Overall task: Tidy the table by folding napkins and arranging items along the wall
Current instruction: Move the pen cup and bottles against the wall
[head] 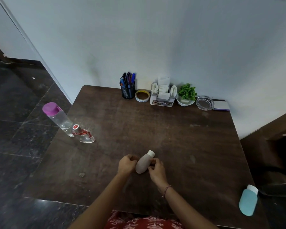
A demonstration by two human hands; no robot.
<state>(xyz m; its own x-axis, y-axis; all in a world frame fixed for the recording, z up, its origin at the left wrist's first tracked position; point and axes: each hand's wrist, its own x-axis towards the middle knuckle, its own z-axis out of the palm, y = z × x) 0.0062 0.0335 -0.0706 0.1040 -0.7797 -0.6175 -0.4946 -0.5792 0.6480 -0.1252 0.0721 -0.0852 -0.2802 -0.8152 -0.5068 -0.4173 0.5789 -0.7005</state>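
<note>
A beige squeeze bottle with a white cap (143, 162) stands tilted on the dark wooden table (172, 138), near its front middle. My left hand (127, 164) has its fingers curled at the bottle's left side and touches it. My right hand (156, 169) pinches the bottle's right side. Along the wall stand a pen holder (127, 90), a tape roll (142, 95), a napkin caddy with folded white napkins (163, 95), a small potted plant (186, 95), a glass ashtray (204, 102) and a notepad (221, 104).
A clear water bottle with a purple cap (59, 119) and a glass perfume bottle with a red cap (83, 133) stand at the table's left edge. A blue squeeze bottle (248, 200) lies at the front right corner. Dark tiled floor lies to the left.
</note>
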